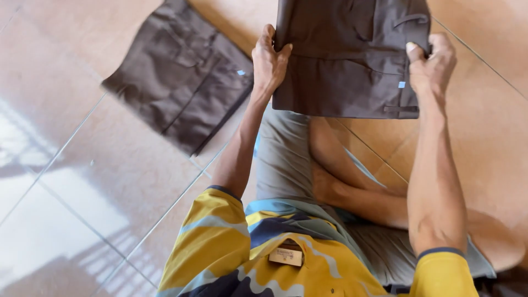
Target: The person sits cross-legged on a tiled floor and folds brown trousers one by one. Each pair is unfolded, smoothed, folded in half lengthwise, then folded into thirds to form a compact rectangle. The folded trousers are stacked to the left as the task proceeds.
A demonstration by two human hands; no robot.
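Note:
I hold a folded pair of dark brown trousers (349, 60) up in front of me, above my crossed legs. My left hand (269, 60) grips its left edge with the thumb on top. My right hand (432, 63) grips its right edge near a belt loop and a small blue tag. A second folded dark brown garment (179, 74) lies flat on the floor to the left, apart from both hands.
I sit cross-legged on glossy tan floor tiles (110, 181) with pale grout lines. Bright window glare lies on the tiles at the lower left. My grey shorts and yellow patterned shirt fill the bottom of the view.

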